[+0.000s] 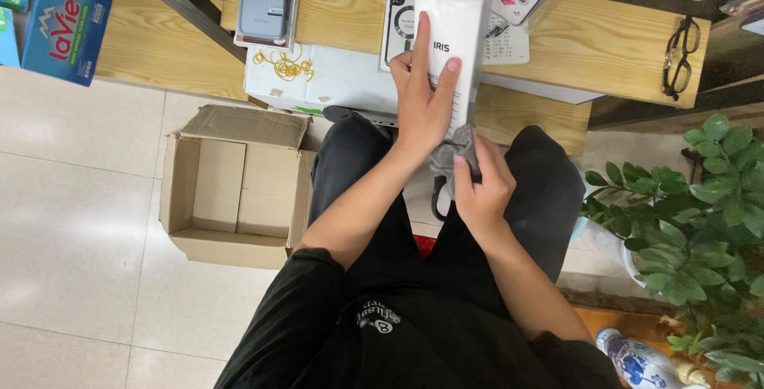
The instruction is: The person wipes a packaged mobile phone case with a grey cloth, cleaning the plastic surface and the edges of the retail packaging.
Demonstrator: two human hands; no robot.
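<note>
both hands busy: left hand gripping white box, right hand pinching grey cloth

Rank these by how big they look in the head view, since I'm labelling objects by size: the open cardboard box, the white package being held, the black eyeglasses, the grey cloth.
1. cardboard box
2. white package, though it is nearer the camera
3. and 4. black eyeglasses and grey cloth, too alike to rank; the right hand hides part of the cloth.

An open, empty brown cardboard box sits on the tiled floor below the wooden tabletop, where black-framed glasses and yellow rubber bands lie.
</note>
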